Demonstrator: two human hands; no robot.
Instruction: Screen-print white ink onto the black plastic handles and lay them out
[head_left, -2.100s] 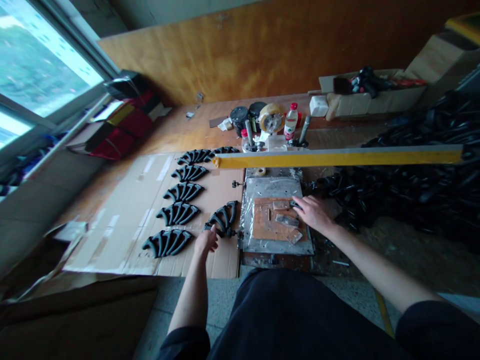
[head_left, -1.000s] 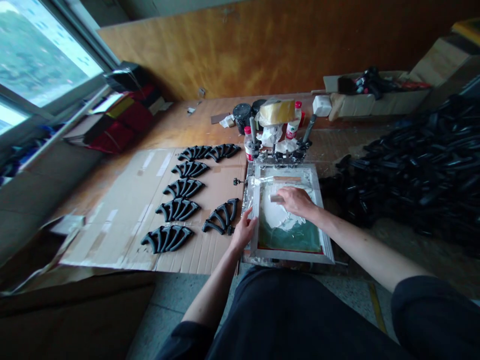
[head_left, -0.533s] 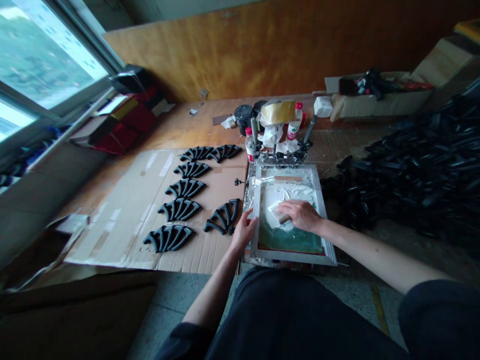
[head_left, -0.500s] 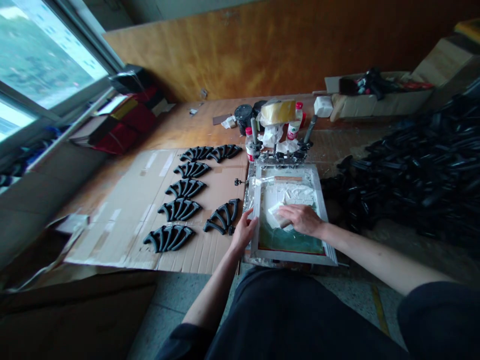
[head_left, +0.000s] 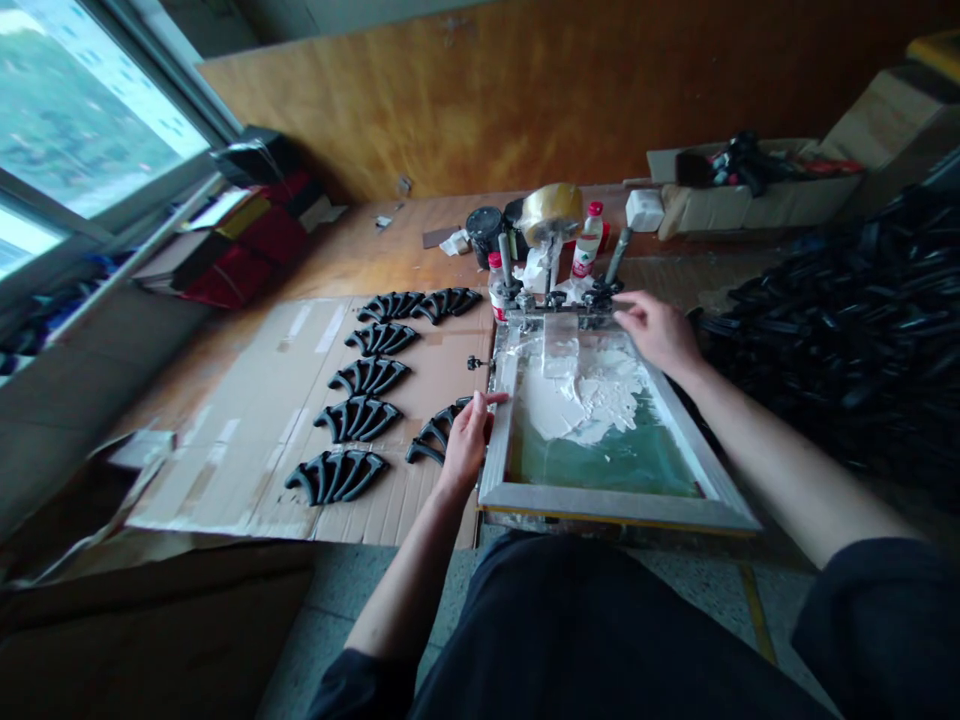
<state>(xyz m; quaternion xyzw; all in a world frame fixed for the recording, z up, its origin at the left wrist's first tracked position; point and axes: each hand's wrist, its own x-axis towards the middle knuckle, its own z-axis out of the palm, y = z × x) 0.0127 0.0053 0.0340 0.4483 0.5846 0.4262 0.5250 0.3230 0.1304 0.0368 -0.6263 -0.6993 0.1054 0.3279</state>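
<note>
A screen printing frame (head_left: 615, 498) lies before me, its near edge raised. White ink (head_left: 592, 405) is smeared over its green mesh. At the frame's left rail is my left hand (head_left: 469, 440), fingers stretched out and apart, one touching or just over the rail; its lower fingers are partly hidden. My right hand (head_left: 656, 330) hovers by the back right corner, close to the hinge clamps (head_left: 600, 298), fingers loosely apart and nothing in them. A pale squeegee (head_left: 561, 345) coated in ink leans at the back of the frame.
Fanned rows of black curved handles (head_left: 360, 420) lie on cardboard (head_left: 247, 400) to the left. A big heap of black parts (head_left: 840, 330) is at right. Behind the frame stand a tape roll (head_left: 553, 212), bottles (head_left: 587, 240) and a black tub (head_left: 486, 232). An open carton (head_left: 780, 205) sits farther back.
My right hand has let go of the squeegee, now at the back of the screen, and moved up and right. The frame's near edge has risen. My left hand has shifted slightly left.
</note>
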